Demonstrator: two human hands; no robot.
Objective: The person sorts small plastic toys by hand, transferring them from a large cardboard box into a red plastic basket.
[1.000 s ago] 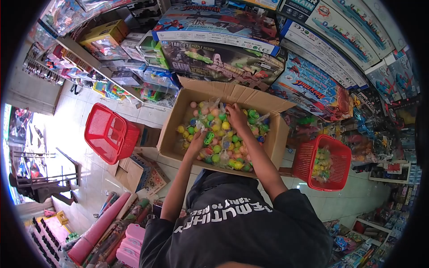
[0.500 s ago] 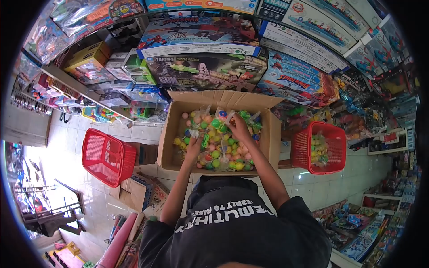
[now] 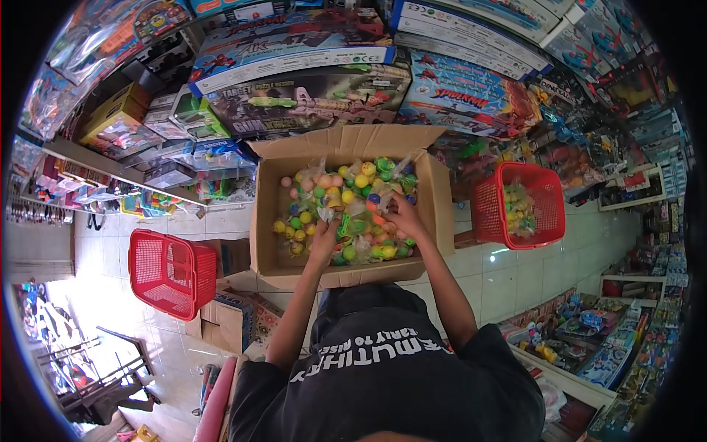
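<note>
L hand [image 3: 324, 236] & R hand [image 3: 403, 218] are down in the cardboard box [image 3: 346, 274], fingers curled among bagged balls [image 3: 353, 184], grip can't tell; box heaped, only a few bags in the red basket [image 3: 490, 217] right.

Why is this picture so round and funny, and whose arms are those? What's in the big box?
The picture comes from a small camera worn on a person's head, looking down, so you see their own dark shirt and two bare arms. The wide lens bends everything round. In front stands an open cardboard box full of small clear bags of colourful balls. The left hand and the right hand are both down among those bags; whether either has closed on one is too hard to see. A red basket on the right holds a few such bags; a second red basket sits on the left. Boxed toys are stacked behind.
</note>
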